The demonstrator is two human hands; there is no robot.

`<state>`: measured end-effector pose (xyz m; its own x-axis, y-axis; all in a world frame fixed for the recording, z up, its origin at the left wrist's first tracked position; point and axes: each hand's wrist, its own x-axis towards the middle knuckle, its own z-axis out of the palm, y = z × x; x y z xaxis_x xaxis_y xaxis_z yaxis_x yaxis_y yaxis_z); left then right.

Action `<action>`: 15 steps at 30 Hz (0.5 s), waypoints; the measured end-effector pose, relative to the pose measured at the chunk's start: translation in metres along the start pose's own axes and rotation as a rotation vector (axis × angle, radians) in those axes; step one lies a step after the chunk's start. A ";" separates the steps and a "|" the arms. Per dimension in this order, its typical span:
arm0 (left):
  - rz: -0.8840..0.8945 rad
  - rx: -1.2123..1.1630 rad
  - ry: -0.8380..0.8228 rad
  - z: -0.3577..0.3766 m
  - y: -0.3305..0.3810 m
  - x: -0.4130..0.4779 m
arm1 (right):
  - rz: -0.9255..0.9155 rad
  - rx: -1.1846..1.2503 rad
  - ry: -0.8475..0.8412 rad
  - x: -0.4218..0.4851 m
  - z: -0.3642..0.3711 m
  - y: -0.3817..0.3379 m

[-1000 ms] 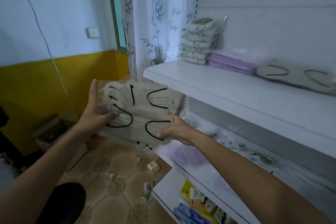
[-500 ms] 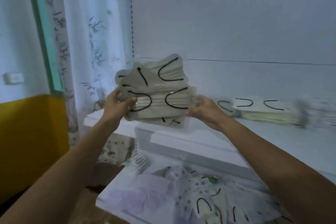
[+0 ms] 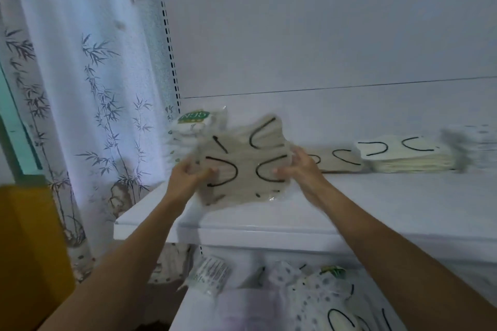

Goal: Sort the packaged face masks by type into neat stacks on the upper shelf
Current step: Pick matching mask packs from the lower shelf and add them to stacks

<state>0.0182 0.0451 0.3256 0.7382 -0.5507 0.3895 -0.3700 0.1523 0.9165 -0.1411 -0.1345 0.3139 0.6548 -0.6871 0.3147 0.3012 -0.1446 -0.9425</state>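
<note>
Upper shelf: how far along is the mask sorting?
Done: the upper shelf already carries a green-labelled pack stack, a flat beige pile and a cream stack. In hand: left hand and right hand grip a beige mask bundle just over the shelf's left end. Left: dotted packs and other loose ones lie unsorted on the lower shelf.

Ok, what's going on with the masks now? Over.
Left hand, right hand: both gripping beige mask bundle. Bundle low over upper shelf. N95 pile behind; beige pack to its right.
</note>
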 end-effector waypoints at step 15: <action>0.009 -0.004 0.049 0.003 -0.044 0.023 | -0.230 -0.292 0.431 -0.008 0.009 0.032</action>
<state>0.0492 0.0231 0.2937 0.7617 -0.5083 0.4017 -0.3744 0.1607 0.9132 -0.1301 -0.1270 0.2819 0.2347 -0.8341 0.4992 0.1583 -0.4739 -0.8663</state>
